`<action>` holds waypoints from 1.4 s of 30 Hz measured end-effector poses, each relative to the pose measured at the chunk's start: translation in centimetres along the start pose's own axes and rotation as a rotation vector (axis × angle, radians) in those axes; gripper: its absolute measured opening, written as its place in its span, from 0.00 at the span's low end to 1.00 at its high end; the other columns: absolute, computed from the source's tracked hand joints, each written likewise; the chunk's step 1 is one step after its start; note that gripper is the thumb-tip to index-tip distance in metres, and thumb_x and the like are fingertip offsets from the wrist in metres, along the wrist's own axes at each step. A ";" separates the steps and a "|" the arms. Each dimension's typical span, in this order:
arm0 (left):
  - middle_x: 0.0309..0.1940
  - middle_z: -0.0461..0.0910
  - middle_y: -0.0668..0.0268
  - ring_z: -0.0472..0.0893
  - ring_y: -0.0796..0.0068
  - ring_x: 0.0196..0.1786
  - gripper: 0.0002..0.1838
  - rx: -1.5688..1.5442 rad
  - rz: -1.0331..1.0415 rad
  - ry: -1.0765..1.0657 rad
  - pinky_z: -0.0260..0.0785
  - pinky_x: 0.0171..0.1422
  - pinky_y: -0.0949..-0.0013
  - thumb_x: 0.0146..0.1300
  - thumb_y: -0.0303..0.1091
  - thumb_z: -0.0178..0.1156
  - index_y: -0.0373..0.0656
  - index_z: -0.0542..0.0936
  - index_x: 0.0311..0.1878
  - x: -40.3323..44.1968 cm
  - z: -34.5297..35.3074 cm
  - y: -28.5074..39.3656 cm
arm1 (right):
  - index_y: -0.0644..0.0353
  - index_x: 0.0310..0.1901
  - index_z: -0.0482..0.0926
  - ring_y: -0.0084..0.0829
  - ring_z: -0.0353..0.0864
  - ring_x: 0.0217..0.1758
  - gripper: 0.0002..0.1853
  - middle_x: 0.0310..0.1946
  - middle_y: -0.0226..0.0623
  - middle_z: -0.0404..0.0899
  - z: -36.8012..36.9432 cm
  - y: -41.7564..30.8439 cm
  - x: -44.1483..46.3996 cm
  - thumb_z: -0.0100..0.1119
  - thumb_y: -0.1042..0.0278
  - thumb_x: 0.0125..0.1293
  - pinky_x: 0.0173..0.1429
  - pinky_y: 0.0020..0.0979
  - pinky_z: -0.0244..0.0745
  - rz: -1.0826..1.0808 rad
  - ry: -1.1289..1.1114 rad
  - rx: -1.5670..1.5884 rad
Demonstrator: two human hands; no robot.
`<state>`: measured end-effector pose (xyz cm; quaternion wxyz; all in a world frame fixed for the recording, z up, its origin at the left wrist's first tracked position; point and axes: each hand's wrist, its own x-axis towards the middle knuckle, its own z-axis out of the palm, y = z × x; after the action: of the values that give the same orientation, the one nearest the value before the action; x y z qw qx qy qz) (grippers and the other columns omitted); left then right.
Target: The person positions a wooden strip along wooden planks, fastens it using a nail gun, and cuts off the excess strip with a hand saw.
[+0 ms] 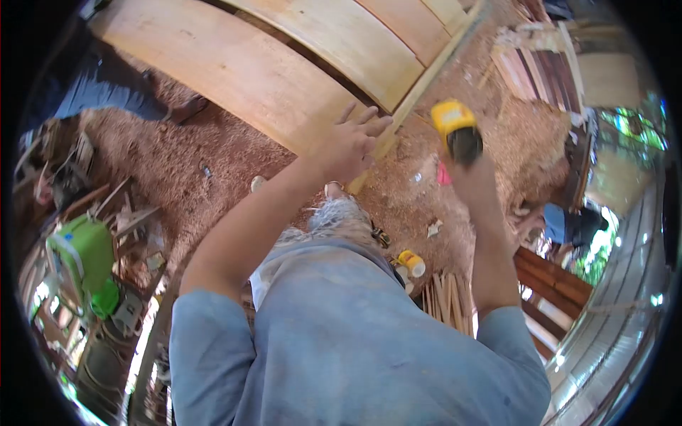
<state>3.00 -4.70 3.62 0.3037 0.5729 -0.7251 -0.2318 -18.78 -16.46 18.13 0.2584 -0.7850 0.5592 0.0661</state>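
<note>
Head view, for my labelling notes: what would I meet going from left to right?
Green object, left hand, yellow container, yellow-and-black tool in the right hand, stacked boards.

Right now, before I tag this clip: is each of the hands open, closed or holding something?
Left hand: open, spread over the end of a wooden plank.
Right hand: closed, holding a blurred yellow-and-black tool.

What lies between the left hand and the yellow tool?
The head view shows a wooden rail and sawdust-covered ground between the left hand and yellow tool.
</note>
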 end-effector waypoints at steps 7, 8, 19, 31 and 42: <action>0.81 0.58 0.51 0.58 0.47 0.82 0.18 0.039 -0.478 0.416 0.46 0.84 0.39 0.45 0.40 0.79 0.34 0.84 0.28 -2.5 1.2 4.6 | 0.64 0.63 0.72 0.62 0.81 0.57 0.32 0.51 0.60 0.83 1.7 -7.1 17.7 0.72 0.56 0.63 0.59 0.54 0.75 -0.375 0.215 -0.236; 0.81 0.58 0.51 0.58 0.47 0.82 0.18 0.042 -0.501 0.437 0.46 0.84 0.39 0.45 0.40 0.79 0.34 0.84 0.28 -2.8 1.7 5.4 | 0.64 0.63 0.72 0.62 0.81 0.57 0.32 0.51 0.60 0.83 2.6 -7.1 18.6 0.72 0.56 0.63 0.59 0.54 0.75 -0.404 0.204 -0.244; 0.79 0.58 0.40 0.59 0.36 0.80 0.21 -0.013 -0.723 0.927 0.51 0.79 0.31 0.46 0.37 0.78 0.28 0.83 0.33 -2.4 4.3 6.6 | 0.72 0.69 0.64 0.57 0.64 0.66 0.33 0.61 0.59 0.65 12.1 -3.2 9.7 0.63 0.63 0.69 0.73 0.51 0.59 -1.068 0.159 -0.056; 0.41 0.87 0.62 0.83 0.74 0.48 0.07 -1.147 -1.034 1.519 0.75 0.56 0.68 0.69 0.29 0.65 0.35 0.84 0.44 -7.3 21.4 -2.9 | 0.70 0.66 0.66 0.31 0.71 0.56 0.27 0.53 0.42 0.72 11.3 0.3 12.2 0.47 0.55 0.78 0.63 0.33 0.68 -0.642 -0.041 0.456; 0.36 0.89 0.60 0.86 0.76 0.41 0.07 -1.463 -0.747 1.952 0.77 0.50 0.71 0.70 0.29 0.64 0.34 0.86 0.43 -5.4 23.4 -8.3 | 0.70 0.65 0.68 0.30 0.71 0.54 0.24 0.52 0.41 0.72 8.3 0.9 9.2 0.48 0.59 0.78 0.60 0.32 0.69 -0.508 0.001 0.363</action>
<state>-6.90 -1.70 -19.56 0.8686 0.3727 0.2990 -0.1312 -14.72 -20.47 7.03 0.4025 -0.8405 0.3481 -0.1020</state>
